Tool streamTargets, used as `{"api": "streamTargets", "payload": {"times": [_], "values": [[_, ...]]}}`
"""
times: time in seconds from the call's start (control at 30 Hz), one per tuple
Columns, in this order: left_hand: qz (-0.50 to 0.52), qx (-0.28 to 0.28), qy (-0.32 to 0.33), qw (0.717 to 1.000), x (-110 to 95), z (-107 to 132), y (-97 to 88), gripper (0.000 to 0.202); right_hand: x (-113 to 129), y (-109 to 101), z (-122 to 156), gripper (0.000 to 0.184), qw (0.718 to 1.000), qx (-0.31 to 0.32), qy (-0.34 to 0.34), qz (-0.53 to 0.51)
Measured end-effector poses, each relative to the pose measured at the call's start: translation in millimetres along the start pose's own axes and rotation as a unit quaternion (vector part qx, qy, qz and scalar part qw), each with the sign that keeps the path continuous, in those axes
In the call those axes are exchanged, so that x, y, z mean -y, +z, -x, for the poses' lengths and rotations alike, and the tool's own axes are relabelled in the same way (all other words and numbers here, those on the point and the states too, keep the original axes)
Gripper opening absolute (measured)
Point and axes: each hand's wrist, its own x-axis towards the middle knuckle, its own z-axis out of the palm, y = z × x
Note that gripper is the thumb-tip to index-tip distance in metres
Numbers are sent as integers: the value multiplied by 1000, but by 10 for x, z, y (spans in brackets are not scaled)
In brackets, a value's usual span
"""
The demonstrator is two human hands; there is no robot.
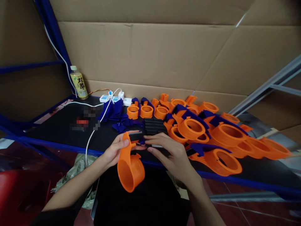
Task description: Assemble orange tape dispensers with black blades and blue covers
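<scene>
My left hand (115, 149) is closed round the handle of an orange tape dispenser (131, 171), whose wide ring hangs down over my lap. At the top of its handle sits a black block-like piece (135, 136). My right hand (168, 147) reaches in from the right, thumb and fingertips bent at a small dark-blue plastic part (142, 141) by the handle's end; the fingers partly hide it. Just beyond my hands lies a stack of black ribbed pieces (154, 125). Loose blue plastic parts (119, 126) lie to their left.
Many orange tape dispensers (191, 128), several with blue pieces, cover the right of the black table (58, 130). Stacked blue plates (115, 110) stand near a white power strip (115, 99). A white cable (89, 141) drops over the front edge. A drink bottle (79, 84) stands back left.
</scene>
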Motion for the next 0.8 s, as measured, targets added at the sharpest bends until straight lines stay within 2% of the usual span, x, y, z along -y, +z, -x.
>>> {"api": "streamTargets", "payload": {"times": [0.17,0.27,0.37,0.43,0.53,0.63,0.73,0.8], "values": [[-1,-48,37,998,-18,-13,43,44,177,-8,40,16,998,2,31,46],[-3,-82,60,995,-19,-16,47,39,296,37,49,13,993,44,68,80],[-1,-110,62,992,-21,-10,44,34,417,155,43,21,984,98,89,123],[4,-126,58,990,-20,-6,50,28,473,256,49,25,978,105,94,154],[-2,-152,65,986,-8,-7,83,29,496,378,84,23,973,77,93,195],[-25,-165,74,983,3,-16,126,41,463,424,110,20,974,47,86,206],[4,-123,80,989,-22,-25,150,60,426,395,61,18,987,-8,69,143],[47,-87,77,992,-60,-31,149,68,414,348,-18,14,993,-40,81,71]]}}
